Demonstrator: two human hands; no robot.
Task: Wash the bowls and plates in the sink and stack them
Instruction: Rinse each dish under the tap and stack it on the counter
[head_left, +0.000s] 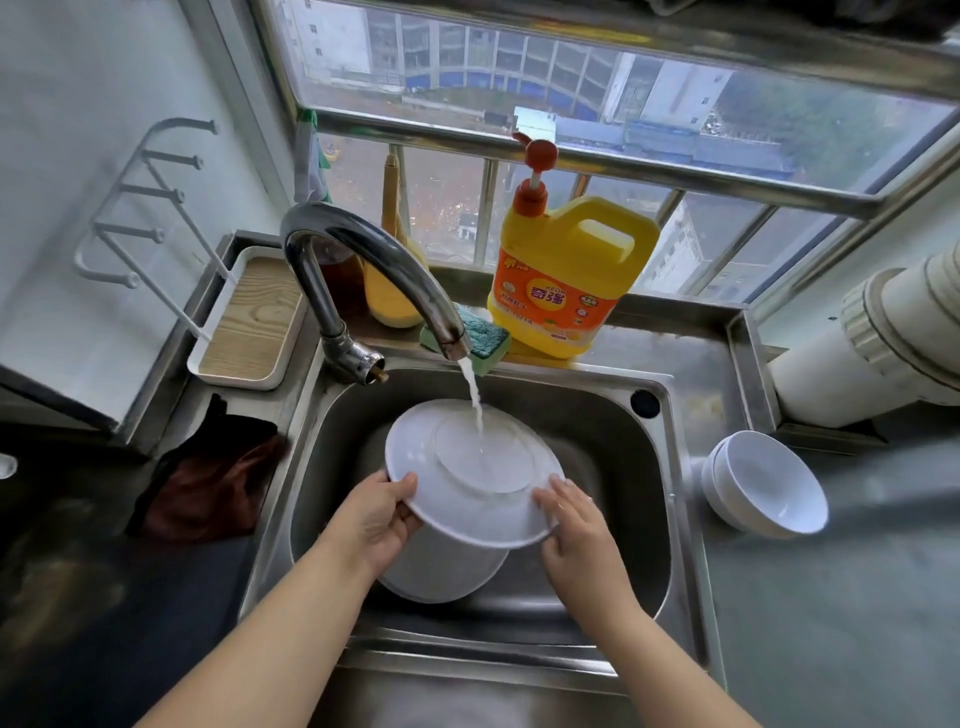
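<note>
plate (470, 470) underside up over sink (670, 467), under tap (363, 260) stream | risk: wet rim slips, drops onto plate below (441, 577) | left hand (376, 514) grips rim at 8 o'clock | right hand (571, 525) flat, fingers straight on rim at 4 o'clock | bowls (763, 486) stacked at 3 o'clock

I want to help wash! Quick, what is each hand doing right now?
Left hand: grips the rim of the white plate under the running tap.
Right hand: open, fingers lying flat on the plate's other edge.
</note>
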